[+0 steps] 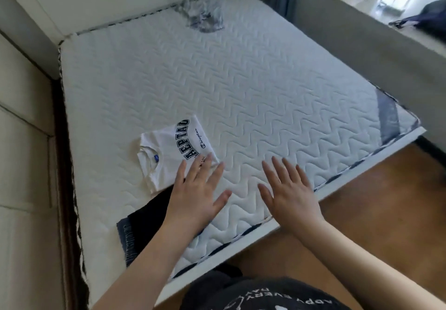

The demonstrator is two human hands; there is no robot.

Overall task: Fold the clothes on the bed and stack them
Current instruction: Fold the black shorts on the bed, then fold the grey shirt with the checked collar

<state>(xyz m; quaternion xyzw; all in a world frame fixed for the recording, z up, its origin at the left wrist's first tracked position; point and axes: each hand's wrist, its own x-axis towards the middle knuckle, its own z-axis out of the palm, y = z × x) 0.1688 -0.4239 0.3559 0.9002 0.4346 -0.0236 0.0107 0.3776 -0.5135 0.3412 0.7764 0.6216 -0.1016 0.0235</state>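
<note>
Hands both flat, fingers straight and spread, holding nothing. Left hand (pixel 200 190) sits at the near right corner of the folded white T-shirt (pixel 173 150), fingertips overlapping its edge; whether they press the cloth or hover just over it, can't tell. Right hand (pixel 288 189) is right of the T-shirt, over bare quilted mattress (pixel 241 87), near the bed's front edge, apart from the shirt.

White T-shirt: folded to a compact rectangle, collar and blue neck label toward the left, dark block lettering and a small script logo face up. It lies on the mattress toward the near left.

Dark folded garment (pixel 142 223): just nearer than the T-shirt, touching or slightly under its near edge, partly hidden by the left forearm. Blue-grey ribbed hem shows on its left side.

Grey patterned garment (pixel 204 17): crumpled, unfolded, well beyond the T-shirt at the far edge of the mattress against the headboard side. Blurred, type unclear.

Wooden floor (pixel 376 213) right of and nearer than the T-shirt, past the bed edge. Window ledge (pixel 362 29) far right of it, with a dark bag (pixel 427 17) on top.
</note>
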